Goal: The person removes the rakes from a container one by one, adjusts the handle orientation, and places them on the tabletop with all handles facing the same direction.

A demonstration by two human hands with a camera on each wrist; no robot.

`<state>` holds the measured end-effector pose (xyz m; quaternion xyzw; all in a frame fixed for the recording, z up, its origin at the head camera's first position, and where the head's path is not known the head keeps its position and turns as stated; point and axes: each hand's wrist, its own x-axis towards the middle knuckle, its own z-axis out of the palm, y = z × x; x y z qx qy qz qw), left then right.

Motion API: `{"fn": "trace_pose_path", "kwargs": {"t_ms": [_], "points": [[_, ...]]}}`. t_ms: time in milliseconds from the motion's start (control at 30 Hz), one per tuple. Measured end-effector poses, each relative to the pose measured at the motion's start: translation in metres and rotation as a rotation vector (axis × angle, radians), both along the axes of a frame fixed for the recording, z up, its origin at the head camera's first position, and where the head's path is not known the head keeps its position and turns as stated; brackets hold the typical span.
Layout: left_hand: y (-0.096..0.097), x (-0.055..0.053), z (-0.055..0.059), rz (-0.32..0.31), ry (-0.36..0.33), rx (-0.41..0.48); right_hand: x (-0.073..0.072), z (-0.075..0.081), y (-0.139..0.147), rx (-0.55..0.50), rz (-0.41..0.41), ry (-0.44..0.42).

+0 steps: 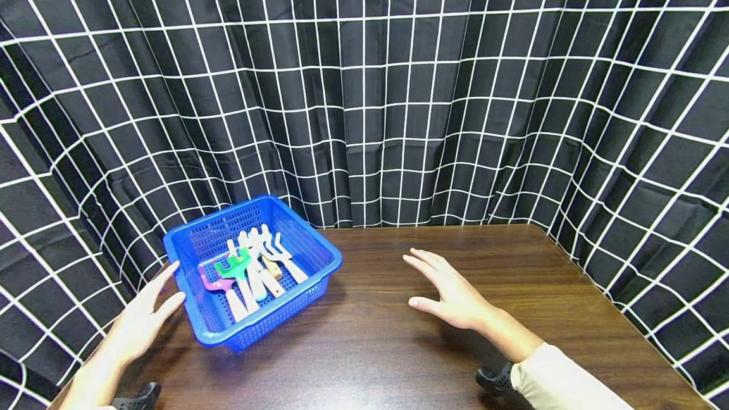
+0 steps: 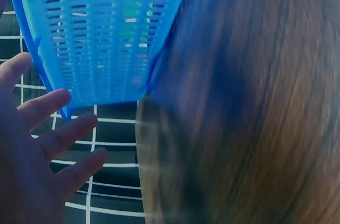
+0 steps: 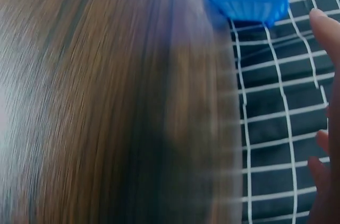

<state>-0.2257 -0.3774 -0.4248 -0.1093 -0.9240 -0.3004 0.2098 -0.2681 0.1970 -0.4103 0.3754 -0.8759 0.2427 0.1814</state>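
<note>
A blue plastic basket (image 1: pixel 327 269) with slotted walls sits at the left of the table. Inside lie several small handled tools; one has a pink forked head (image 1: pixel 216 284), another a green forked head (image 1: pixel 233 264), and others look white or light wood. Their exact kind is too small to tell. My left hand (image 1: pixel 133 328) is at the basket's left rim, fingers spread and holding nothing; whether the fingertips touch the rim, I cannot tell. Over the table, right of the basket, my right hand (image 1: pixel 455 296) hovers with extended fingers and nothing in it.
The brown wooden table (image 1: pixel 364 347) reaches back to a black curtain (image 1: pixel 364 93) with a white grid, which also hangs along both sides. Dark straps with devices (image 1: pixel 495 379) are worn at the wrists.
</note>
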Motion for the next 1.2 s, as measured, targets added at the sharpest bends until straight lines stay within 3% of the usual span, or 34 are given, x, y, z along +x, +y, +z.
{"fn": "trace_pose_path", "kwargs": {"t_ms": [200, 367, 700, 933, 1200], "points": [[0.01, -0.002, 0.0, 0.002, 0.023, 0.053, 0.003, 0.003, -0.023, -0.014, 0.036, -0.078], [0.016, -0.004, 0.0, 0.008, 0.043, 0.101, 0.002, 0.006, -0.043, -0.039, 0.077, -0.075], [0.027, -0.009, -0.002, 0.041, -0.042, 0.236, -0.003, 0.012, -0.078, -0.082, 0.086, -0.063], [0.034, -0.01, 0.001, 0.105, -0.041, 0.253, 0.001, 0.02, -0.103, -0.099, 0.087, -0.068], [0.039, -0.011, -0.002, 0.17, -0.051, 0.369, -0.002, 0.027, -0.134, -0.127, 0.085, -0.053]]}}
